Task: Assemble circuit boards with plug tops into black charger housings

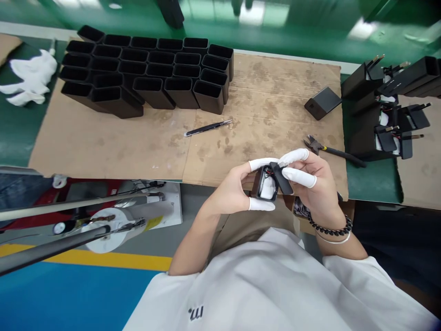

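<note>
My left hand (234,189), with white finger cots on its fingertips, grips a black rectangular case (255,188) at the table's front edge. The case's end faces up, showing a white part (268,187) and thin red wires inside. A black end cap (284,180) stands tilted at the opening. My right hand (312,179), also in finger cots, pinches that cap at its upper end, where a small metallic piece shows between the fingertips. Just beyond the right hand lie diagonal cutters (334,151) with black and yellow handles. Tweezers (208,128) rest on the cardboard further left.
Rows of open black cases (148,69) stand at the back left of the cardboard sheet (268,105). A single case (323,103) lies at the right. Several cases with caps and wires (382,124) are grouped further right. White gloves (31,76) lie far left.
</note>
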### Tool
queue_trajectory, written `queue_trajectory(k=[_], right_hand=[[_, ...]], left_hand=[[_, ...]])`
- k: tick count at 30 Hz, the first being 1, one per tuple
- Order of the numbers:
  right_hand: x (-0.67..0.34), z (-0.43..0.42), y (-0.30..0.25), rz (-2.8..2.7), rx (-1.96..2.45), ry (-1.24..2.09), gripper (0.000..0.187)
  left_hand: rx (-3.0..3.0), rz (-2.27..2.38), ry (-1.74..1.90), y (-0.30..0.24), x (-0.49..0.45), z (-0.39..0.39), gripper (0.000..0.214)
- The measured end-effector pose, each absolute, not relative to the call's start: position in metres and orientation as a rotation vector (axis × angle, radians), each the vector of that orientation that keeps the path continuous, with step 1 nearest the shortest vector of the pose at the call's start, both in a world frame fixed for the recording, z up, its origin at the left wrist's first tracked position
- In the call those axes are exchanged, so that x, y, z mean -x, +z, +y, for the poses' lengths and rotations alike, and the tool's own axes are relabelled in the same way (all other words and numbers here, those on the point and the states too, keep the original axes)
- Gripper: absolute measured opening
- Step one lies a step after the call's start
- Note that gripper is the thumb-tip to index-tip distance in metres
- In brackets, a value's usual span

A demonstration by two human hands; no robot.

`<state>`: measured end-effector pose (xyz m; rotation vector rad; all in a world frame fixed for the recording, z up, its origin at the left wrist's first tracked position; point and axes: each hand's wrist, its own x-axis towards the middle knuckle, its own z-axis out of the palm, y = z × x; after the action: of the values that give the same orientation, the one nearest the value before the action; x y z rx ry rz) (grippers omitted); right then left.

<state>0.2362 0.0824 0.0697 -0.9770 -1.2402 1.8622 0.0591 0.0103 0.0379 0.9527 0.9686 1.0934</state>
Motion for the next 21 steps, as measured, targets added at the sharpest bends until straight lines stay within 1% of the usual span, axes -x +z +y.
queue_trajectory(k=[3, 6, 8, 9, 11, 12, 14, 15, 16, 17, 18, 20, 21], right_hand=[[-0.236, 0.083, 0.066, -1.199, 0.961, 1.929, 0.029], [-0.235, 0.082, 0.062, -1.211, 0.952, 1.988, 0.028], [-0.238, 0.081, 0.061, -1.34, 1.0, 1.901, 0.027], [-0.242, 0.081, 0.06, -1.447, 1.062, 1.755, 0.026], [-0.258, 0.082, 0.059, -1.704, 1.257, 1.256, 0.027], [-0.269, 0.082, 0.059, -1.83, 1.366, 0.968, 0.035], [-0.294, 0.083, 0.057, -2.064, 1.565, 0.504, 0.062], [-0.306, 0.084, 0.056, -2.185, 1.636, 0.37, 0.073], [-0.315, 0.085, 0.055, -2.295, 1.684, 0.284, 0.079], [-0.322, 0.086, 0.055, -2.385, 1.713, 0.218, 0.08], [-0.327, 0.088, 0.055, -2.45, 1.729, 0.149, 0.077], [-0.328, 0.092, 0.06, -2.535, 1.747, 0.042, 0.066], [-0.326, 0.095, 0.063, -2.564, 1.75, 0.044, 0.062]], left_hand=[[-0.923, 0.982, 1.067, 0.036, -0.058, 0.011, 0.087], [-0.959, 1.043, 1.063, 0.039, -0.059, 0.01, 0.081], [-1.06, 1.16, 1.084, 0.043, -0.06, 0.008, 0.074], [-1.114, 1.235, 1.102, 0.045, -0.06, 0.007, 0.071], [-1.177, 1.371, 1.151, 0.047, -0.061, 0.007, 0.066], [-1.18, 1.415, 1.175, 0.047, -0.062, 0.007, 0.065], [-1.163, 1.463, 1.212, 0.045, -0.062, 0.01, 0.066], [-1.161, 1.482, 1.225, 0.044, -0.063, 0.011, 0.067], [-1.167, 1.504, 1.236, 0.043, -0.064, 0.013, 0.068], [-1.182, 1.523, 1.245, 0.041, -0.064, 0.014, 0.069], [-1.2, 1.533, 1.258, 0.039, -0.065, 0.016, 0.069], [-1.231, 1.519, 1.288, 0.034, -0.066, 0.017, 0.069], [-1.245, 1.496, 1.304, 0.032, -0.066, 0.017, 0.069]])
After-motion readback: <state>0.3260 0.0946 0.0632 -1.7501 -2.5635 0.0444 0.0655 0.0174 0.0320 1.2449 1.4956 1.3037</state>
